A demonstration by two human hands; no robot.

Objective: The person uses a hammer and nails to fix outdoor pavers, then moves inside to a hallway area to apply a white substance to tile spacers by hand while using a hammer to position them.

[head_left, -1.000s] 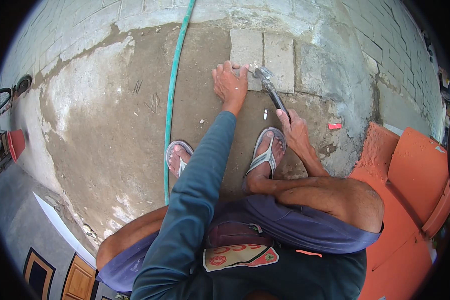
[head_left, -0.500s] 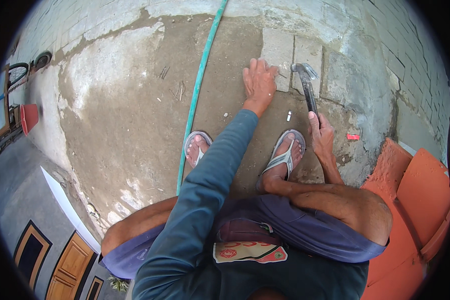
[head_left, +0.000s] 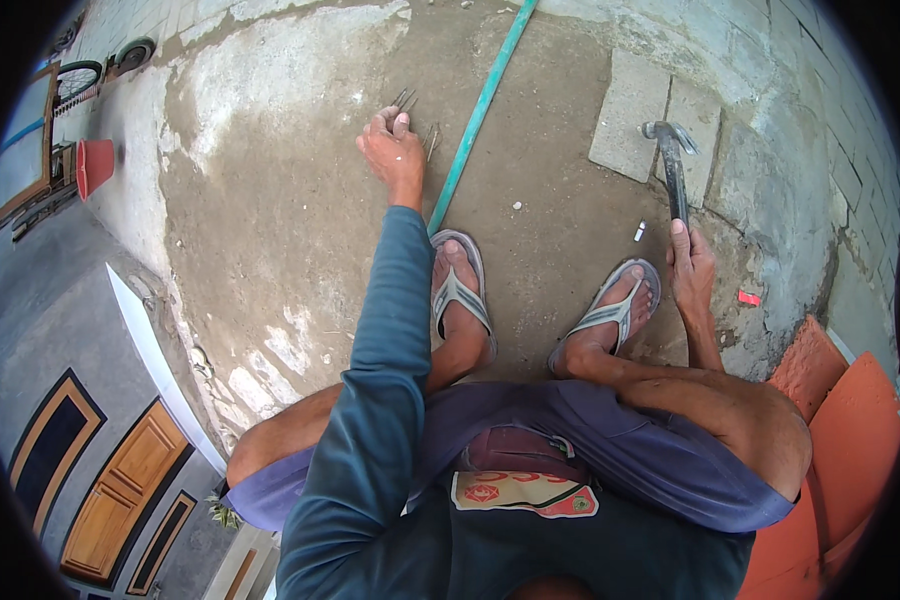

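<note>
Right hand (head_left: 694, 268) wraps claw hammer (head_left: 673, 178) handle end, right of green hose (head_left: 486, 105); head beyond fist. Left hand (head_left: 394, 155), left of hose, fingertips at nail-like rods (head_left: 407, 98); can't tell if pinched.

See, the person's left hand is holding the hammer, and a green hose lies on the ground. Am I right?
Not quite: the head view shows the right hand holding the hammer, not the left hand. A green hose does lie on the ground.

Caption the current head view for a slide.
Left hand at thin grey nail-like rods on brown ground; right hand gripping a black-handled, silver-headed claw hammer.
</note>
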